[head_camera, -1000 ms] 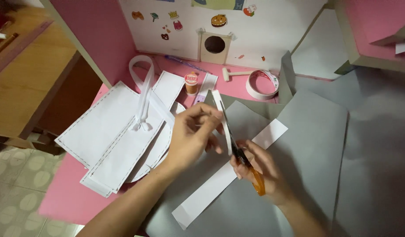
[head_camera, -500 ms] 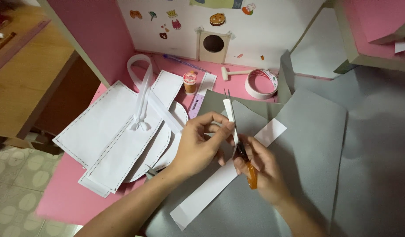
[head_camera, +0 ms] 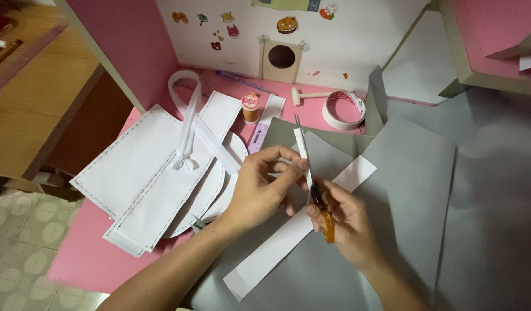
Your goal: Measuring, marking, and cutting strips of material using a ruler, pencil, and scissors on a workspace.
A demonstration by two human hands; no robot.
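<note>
L hand (head_camera: pixel 264 187) pinches a narrow white paper strip (head_camera: pixel 301 144) betw. thumb & fingertips, holding it upright over the grey sheet (head_camera: pixel 415 173), while R hand (head_camera: pixel 349 222) is curled tight around orange-handled scissors (head_camera: pixel 314 184) w/ blades pointing up alongside the strip. Under both hands a long white paper band (head_camera: pixel 294 230) lies diagonally on the grey sheet. To the left on the pink table (head_camera: pixel 87 262): white pattern pieces (head_camera: pixel 139 167), white zipper (head_camera: pixel 187 115), thread spool (head_camera: pixel 250 107), tape roll (head_camera: pixel 343 109).
</note>
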